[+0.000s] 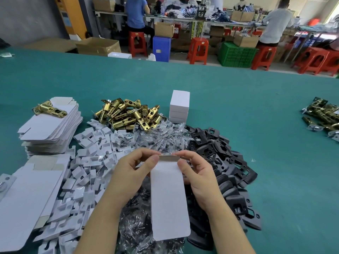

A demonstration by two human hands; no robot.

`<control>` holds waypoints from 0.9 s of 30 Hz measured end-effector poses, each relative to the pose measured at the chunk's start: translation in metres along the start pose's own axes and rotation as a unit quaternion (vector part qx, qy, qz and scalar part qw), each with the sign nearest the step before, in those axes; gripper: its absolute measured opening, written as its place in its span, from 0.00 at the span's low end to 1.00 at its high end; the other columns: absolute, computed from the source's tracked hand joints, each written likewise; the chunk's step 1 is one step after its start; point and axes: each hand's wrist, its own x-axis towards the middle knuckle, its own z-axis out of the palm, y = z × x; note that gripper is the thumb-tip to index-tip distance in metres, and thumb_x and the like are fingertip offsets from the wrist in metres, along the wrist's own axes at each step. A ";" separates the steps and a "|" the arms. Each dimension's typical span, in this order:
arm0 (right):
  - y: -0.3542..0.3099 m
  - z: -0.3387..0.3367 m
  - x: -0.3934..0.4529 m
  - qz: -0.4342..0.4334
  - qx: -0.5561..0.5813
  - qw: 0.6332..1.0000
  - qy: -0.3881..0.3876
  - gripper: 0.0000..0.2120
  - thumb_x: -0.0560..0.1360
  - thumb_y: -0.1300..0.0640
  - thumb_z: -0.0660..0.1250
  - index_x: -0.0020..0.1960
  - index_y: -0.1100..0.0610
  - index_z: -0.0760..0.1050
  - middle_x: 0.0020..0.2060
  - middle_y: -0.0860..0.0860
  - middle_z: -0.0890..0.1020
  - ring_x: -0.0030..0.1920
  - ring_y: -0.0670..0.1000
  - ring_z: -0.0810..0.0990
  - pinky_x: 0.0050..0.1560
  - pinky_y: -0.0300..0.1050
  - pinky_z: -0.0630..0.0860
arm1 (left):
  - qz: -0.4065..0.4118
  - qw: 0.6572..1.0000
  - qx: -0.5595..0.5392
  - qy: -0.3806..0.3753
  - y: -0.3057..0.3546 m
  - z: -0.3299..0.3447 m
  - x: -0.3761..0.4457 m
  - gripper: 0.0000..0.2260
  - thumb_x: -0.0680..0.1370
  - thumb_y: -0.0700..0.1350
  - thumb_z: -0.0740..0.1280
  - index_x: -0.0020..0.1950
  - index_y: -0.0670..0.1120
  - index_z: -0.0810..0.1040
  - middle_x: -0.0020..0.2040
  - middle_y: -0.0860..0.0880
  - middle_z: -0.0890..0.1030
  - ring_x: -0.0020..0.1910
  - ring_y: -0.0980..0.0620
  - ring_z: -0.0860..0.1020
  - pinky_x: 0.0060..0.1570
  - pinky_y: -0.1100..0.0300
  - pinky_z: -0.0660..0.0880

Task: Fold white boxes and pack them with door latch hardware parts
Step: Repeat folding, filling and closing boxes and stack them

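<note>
I hold a flat white box blank [168, 198] upright in front of me, its top flap bent over toward me. My left hand [132, 173] pinches the blank's upper left corner. My right hand [197, 176] pinches the upper right corner. Behind my hands lie a heap of brass door latches [128, 114], small clear bags of screws [161, 136], black strike plates [225, 162] and white card inserts [91, 162]. Folded white boxes [179, 107] stand stacked at the back of the heap.
Two stacks of flat box blanks [49, 129] lie at the left on the green table [275, 143], one brass latch [49, 109] on top. More dark latches [324, 114] lie at the far right. People sit on red stools beyond the table's far edge.
</note>
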 end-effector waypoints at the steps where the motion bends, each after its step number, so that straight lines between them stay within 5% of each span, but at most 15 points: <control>1: 0.000 0.000 0.000 0.002 -0.007 1.000 -0.003 0.07 0.76 0.56 0.71 0.52 0.47 0.84 0.49 0.45 0.85 0.41 0.49 0.84 0.36 0.48 0.84 | 0.000 1.000 -0.002 0.001 -0.001 -0.001 0.000 0.20 0.72 0.69 0.70 0.51 0.55 0.85 0.45 0.44 0.84 0.43 0.43 0.80 0.44 0.52 0.75; 4: 0.000 0.003 -0.001 0.012 -0.034 0.999 -0.009 0.06 0.76 0.58 0.73 0.51 0.49 0.85 0.51 0.47 0.86 0.38 0.48 0.82 0.35 0.44 0.82 | -0.019 0.999 -0.006 0.027 -0.001 0.000 0.001 0.26 0.67 0.72 0.72 0.45 0.49 0.85 0.45 0.46 0.85 0.39 0.44 0.80 0.37 0.56 0.77; 8: -0.001 0.005 -0.002 0.015 -0.041 0.999 -0.016 0.11 0.79 0.64 0.71 0.44 0.48 0.84 0.56 0.48 0.86 0.39 0.49 0.82 0.35 0.44 0.80 | -0.048 0.999 0.012 0.012 -0.002 0.000 0.002 0.05 0.72 0.52 0.75 0.43 0.53 0.84 0.49 0.55 0.86 0.37 0.59 0.81 0.31 0.65 0.77; 12: -0.001 0.006 -0.001 0.017 -0.038 0.999 -0.010 0.15 0.80 0.65 0.70 0.42 0.48 0.84 0.56 0.48 0.86 0.38 0.49 0.81 0.35 0.43 0.80 | -0.075 0.996 0.042 -0.023 0.000 0.001 0.001 0.12 0.75 0.50 0.75 0.58 0.62 0.85 0.51 0.57 0.86 0.47 0.52 0.84 0.46 0.51 0.83; 16: 0.001 0.006 -0.001 0.015 -0.028 0.999 -0.013 0.07 0.79 0.59 0.71 0.50 0.47 0.84 0.59 0.47 0.84 0.45 0.51 0.83 0.44 0.45 0.82 | -0.047 0.998 0.038 -0.003 0.000 0.005 -0.001 0.07 0.77 0.49 0.74 0.52 0.60 0.87 0.47 0.53 0.87 0.43 0.50 0.85 0.40 0.52 0.81; 20: 0.000 0.000 -0.001 0.069 0.041 0.995 -0.058 0.24 0.75 0.52 0.75 0.69 0.44 0.75 0.64 0.52 0.83 0.58 0.57 0.85 0.54 0.56 0.83 | -0.036 0.996 -0.026 0.073 0.003 0.006 -0.002 0.06 0.74 0.49 0.76 0.49 0.58 0.88 0.46 0.53 0.87 0.41 0.55 0.84 0.35 0.63 0.78; 27: -0.007 0.002 -0.005 0.108 0.067 0.987 -0.100 0.19 0.73 0.54 0.75 0.63 0.50 0.84 0.56 0.59 0.86 0.49 0.55 0.85 0.47 0.47 0.82 | -0.077 0.996 -0.015 -0.036 0.010 -0.003 -0.005 0.14 0.82 0.43 0.67 0.56 0.62 0.86 0.49 0.56 0.87 0.40 0.61 0.82 0.32 0.67 0.76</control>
